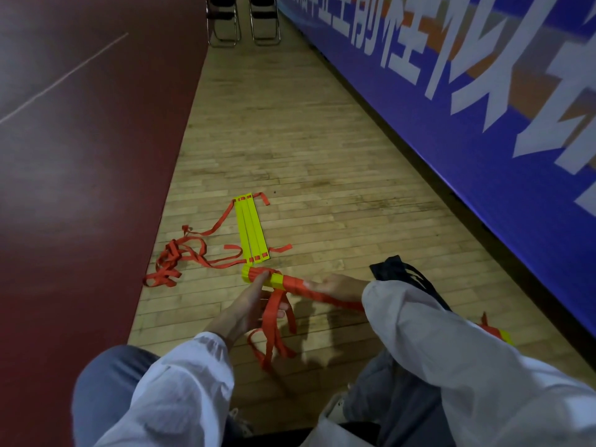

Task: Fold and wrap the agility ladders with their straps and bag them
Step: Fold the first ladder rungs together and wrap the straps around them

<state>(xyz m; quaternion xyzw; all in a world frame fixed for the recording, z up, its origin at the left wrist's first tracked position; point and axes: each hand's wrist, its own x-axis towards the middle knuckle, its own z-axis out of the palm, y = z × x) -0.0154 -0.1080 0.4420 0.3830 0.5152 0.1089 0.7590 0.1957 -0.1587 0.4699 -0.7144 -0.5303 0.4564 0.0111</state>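
Observation:
A bundle of yellow ladder rungs (278,280) wound with red strap is held above the wooden floor between both hands. My right hand (338,287) grips its strap-wrapped right end. My left hand (246,306) pinches the loose red strap (274,330) that hangs down from the bundle's left part. A second ladder (251,228), flat yellow rungs stacked side by side, lies on the floor just beyond, its red straps (175,259) trailing in a tangle to the left. A dark bag (398,271) lies behind my right forearm. Another wrapped bundle (498,333) peeks out at the right.
A blue banner wall (451,101) runs along the right. Dark red court flooring (80,188) borders the wooden strip (290,124) on the left. Two folding chairs (243,24) stand at the far end. My knees and a shoe fill the bottom of view.

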